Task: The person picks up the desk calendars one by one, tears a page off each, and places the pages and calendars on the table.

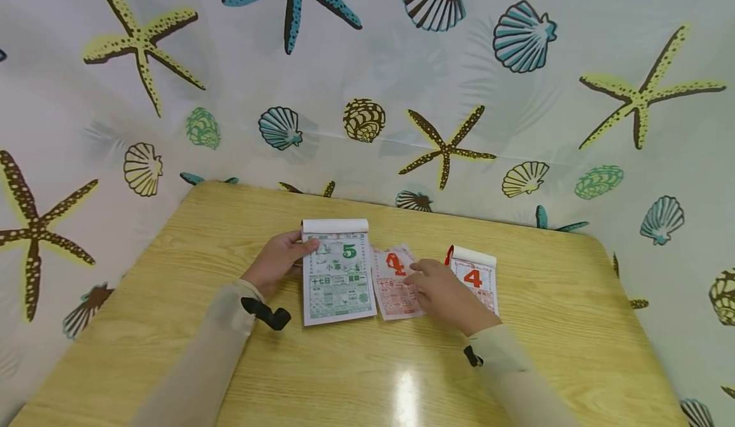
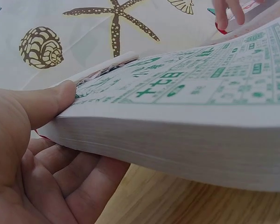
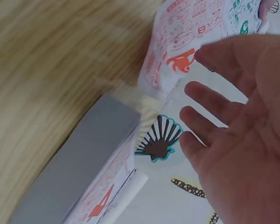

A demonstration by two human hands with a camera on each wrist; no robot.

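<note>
My left hand (image 1: 279, 260) grips a thick tear-off calendar (image 1: 339, 286) by its upper left side, thumb on the top page and fingers underneath. That page has a green 5 and green Chinese print; in the left wrist view the calendar's side edge (image 2: 177, 149) is tilted up off the table. Beside it lies a loose calendar sheet (image 1: 396, 293) with a red 4, slightly crumpled in the right wrist view. My right hand (image 1: 450, 296) hovers by this sheet, fingers apart and loosely bent, nothing between them. Partly behind it sits a smaller tear-off calendar (image 1: 473, 280), also showing a red 4.
Everything rests on or over a light wood-grain table (image 1: 551, 299) with rounded back corners. Behind and beside the table hangs a pale cloth (image 1: 344, 63) printed with starfish and shells. Both sleeves carry a dark strap at the wrist.
</note>
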